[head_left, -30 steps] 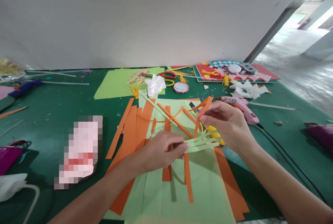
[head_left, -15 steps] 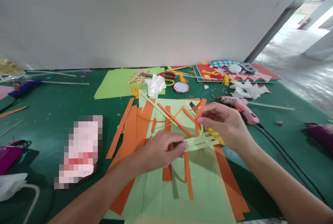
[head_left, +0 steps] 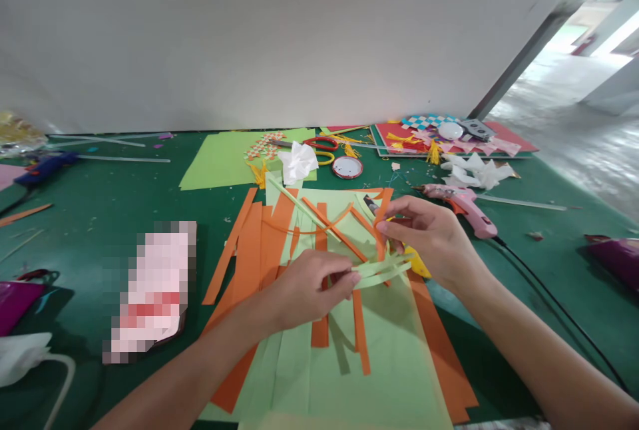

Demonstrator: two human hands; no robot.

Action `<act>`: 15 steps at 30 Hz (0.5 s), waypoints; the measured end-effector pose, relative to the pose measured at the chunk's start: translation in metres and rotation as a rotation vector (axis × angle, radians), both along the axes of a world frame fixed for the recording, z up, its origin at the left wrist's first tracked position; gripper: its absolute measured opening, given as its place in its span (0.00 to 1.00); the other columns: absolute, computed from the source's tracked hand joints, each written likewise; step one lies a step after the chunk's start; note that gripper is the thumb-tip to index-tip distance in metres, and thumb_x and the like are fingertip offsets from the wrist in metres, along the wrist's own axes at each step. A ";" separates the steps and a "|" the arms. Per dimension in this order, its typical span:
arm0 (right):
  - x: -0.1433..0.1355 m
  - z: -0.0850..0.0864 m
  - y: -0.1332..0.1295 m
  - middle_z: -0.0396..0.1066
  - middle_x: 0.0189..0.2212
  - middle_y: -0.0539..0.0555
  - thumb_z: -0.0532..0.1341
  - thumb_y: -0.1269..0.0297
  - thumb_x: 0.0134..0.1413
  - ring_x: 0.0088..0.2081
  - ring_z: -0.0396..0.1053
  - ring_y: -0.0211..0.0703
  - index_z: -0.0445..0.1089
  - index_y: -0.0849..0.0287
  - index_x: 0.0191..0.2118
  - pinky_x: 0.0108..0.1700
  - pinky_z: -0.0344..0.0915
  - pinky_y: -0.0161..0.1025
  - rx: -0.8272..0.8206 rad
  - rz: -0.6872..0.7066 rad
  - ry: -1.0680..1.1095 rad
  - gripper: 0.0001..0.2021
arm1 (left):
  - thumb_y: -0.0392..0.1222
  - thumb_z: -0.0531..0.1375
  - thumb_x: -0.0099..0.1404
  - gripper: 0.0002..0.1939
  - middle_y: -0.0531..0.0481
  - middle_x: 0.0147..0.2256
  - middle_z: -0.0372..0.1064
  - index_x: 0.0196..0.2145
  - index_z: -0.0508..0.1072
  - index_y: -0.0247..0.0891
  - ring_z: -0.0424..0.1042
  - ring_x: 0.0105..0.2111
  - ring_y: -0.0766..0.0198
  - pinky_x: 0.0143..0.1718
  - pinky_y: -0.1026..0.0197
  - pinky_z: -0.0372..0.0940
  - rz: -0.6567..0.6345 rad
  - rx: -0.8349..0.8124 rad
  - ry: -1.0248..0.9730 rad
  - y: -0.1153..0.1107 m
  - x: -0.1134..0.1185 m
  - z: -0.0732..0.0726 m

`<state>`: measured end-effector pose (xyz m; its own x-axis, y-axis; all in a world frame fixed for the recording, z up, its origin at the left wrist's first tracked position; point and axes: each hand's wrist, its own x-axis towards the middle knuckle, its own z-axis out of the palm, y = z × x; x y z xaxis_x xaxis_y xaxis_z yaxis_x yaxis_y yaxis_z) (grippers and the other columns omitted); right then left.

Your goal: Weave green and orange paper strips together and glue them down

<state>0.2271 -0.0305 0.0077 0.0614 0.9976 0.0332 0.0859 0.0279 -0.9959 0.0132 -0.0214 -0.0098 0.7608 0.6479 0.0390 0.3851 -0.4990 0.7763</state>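
Green felt-like covering spreads over the worktop (head_left: 114,204), and at its far left lie a blue glue gun (head_left: 44,167) and a magenta object (head_left: 17,300), well apart from the work. A blurred pinkish item (head_left: 152,290) sits just left of the paper pile. Orange strips (head_left: 252,243) fan out over pale green sheets (head_left: 319,377) in the middle.

The left hand (head_left: 304,290) is closed in a pinch on the near ends of several light green strips (head_left: 384,271), holding them raised off the sheets. The right hand (head_left: 432,237) grips an orange strip (head_left: 382,227) between thumb and fingers, its lower part crossing among the green ones.

The thin strips look likely to crease or tear if the right hand pulls hard against the left hand's pinch; a slack pinch would probably let the bundle splay. The loose orange strips beneath could be dragged askew by a sweeping wrist.

Behind the hands, white tissue (head_left: 298,162), scissors (head_left: 322,145) and a round tin (head_left: 347,167) sit near the back. To the right, a pink glue gun (head_left: 462,207) lies just beyond the right hand, its black cord (head_left: 544,293) running alongside the forearm; a backward elbow move could snag it. Open green surface remains left of the pile, while the right side ends at the worktop edge beside the open floor (head_left: 589,144).
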 end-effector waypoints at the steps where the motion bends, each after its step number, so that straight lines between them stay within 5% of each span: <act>1: 0.000 0.000 0.000 0.73 0.24 0.47 0.71 0.64 0.44 0.19 0.64 0.30 0.73 0.58 0.31 0.20 0.61 0.29 -0.002 0.010 -0.003 0.09 | 0.45 0.50 0.71 0.19 0.57 0.20 0.54 0.23 0.59 0.37 0.56 0.22 0.70 0.24 0.65 0.48 0.002 0.007 0.004 0.000 0.000 0.000; 6: -0.003 0.002 -0.002 0.72 0.23 0.46 0.69 0.64 0.46 0.19 0.64 0.31 0.72 0.57 0.31 0.19 0.59 0.29 0.017 0.009 -0.105 0.07 | 0.45 0.50 0.71 0.19 0.57 0.20 0.57 0.22 0.60 0.36 0.58 0.22 0.70 0.24 0.64 0.48 0.011 0.008 0.019 -0.001 0.001 0.000; 15: -0.004 -0.004 -0.003 0.73 0.30 0.48 0.66 0.69 0.50 0.31 0.70 0.36 0.72 0.56 0.32 0.34 0.67 0.33 0.240 -0.012 -0.284 0.03 | 0.42 0.51 0.70 0.18 0.58 0.20 0.60 0.23 0.64 0.36 0.61 0.22 0.71 0.25 0.68 0.53 0.052 -0.071 -0.017 0.000 0.002 0.004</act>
